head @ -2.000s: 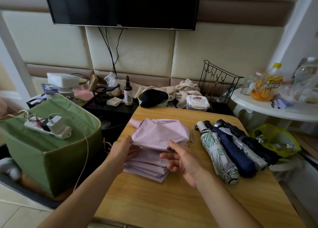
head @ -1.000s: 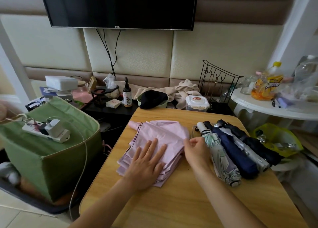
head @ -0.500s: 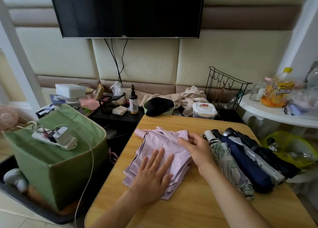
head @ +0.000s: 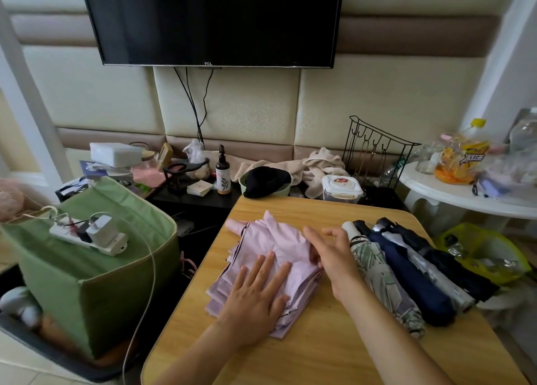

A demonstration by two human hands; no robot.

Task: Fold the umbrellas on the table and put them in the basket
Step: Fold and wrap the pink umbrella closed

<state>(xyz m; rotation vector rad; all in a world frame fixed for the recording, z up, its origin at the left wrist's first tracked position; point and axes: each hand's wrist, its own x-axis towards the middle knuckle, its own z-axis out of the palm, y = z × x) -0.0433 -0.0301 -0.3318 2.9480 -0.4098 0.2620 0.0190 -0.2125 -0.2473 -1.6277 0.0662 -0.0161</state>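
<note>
The step in hand looks like flattening the pink umbrella [head: 270, 268] on the table [head: 319, 352], beside four rolled umbrellas [head: 406, 271]. Next it likely needs rolling tight, then moving to the green basket [head: 96, 271]. The left hand [head: 255, 294] presses flat with fingers spread; the right hand [head: 331, 251] tucks a pleat, fingers nearly straight.

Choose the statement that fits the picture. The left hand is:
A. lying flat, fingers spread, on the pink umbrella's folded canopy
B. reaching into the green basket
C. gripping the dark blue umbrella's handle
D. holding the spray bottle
A: the left hand lies with straight, spread fingers on the pink umbrella, on the table; the right hand works at the canopy's right edge.
</note>
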